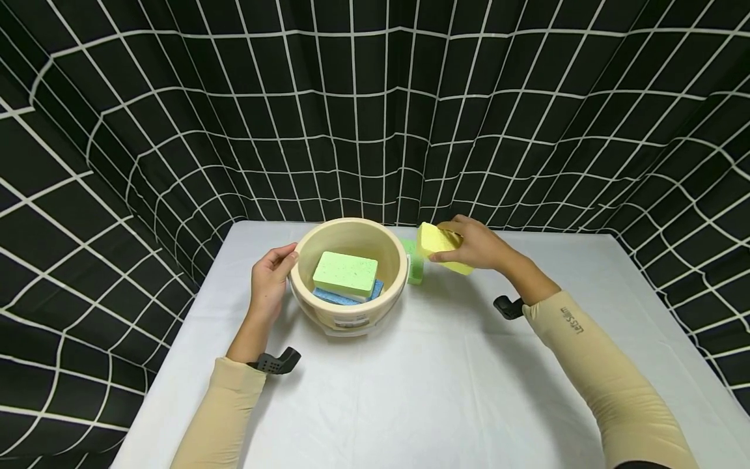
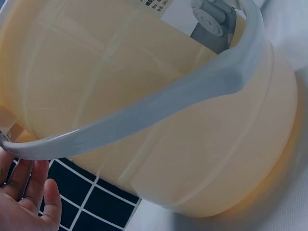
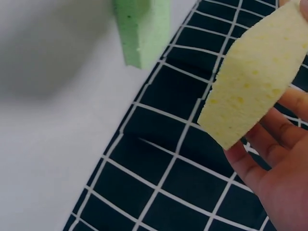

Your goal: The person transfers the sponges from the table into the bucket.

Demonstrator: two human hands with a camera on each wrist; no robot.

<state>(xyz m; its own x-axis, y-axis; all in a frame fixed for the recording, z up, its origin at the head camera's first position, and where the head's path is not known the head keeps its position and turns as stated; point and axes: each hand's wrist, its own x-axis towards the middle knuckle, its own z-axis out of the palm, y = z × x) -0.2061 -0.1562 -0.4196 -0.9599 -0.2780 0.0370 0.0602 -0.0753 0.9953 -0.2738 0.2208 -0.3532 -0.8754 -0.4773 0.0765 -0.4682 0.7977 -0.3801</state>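
A cream bucket (image 1: 313, 311) stands on the table, and my left hand (image 1: 271, 277) holds its rim at the left side, thumb over the edge. Inside it, a light green sponge (image 1: 346, 270) lies on top of a blue sponge (image 1: 333, 297), with a whitish edge showing between them. Right of the bucket, my right hand (image 1: 477, 244) grips a yellow sponge (image 1: 432, 240) between thumb and fingers, raised over the table. Another green sponge (image 1: 415, 266) is beside the bucket, partly hidden behind its rim. In the left wrist view the bucket's pale handle (image 2: 159, 108) hangs across its wall.
A white cloth covers the table (image 1: 457, 391). Behind and on both sides hangs a black curtain (image 1: 363, 117) with a white grid, meeting the table's back edge. A label (image 1: 351, 322) is on the bucket's front. Black wrist mounts (image 1: 280, 361) sit on both forearms.
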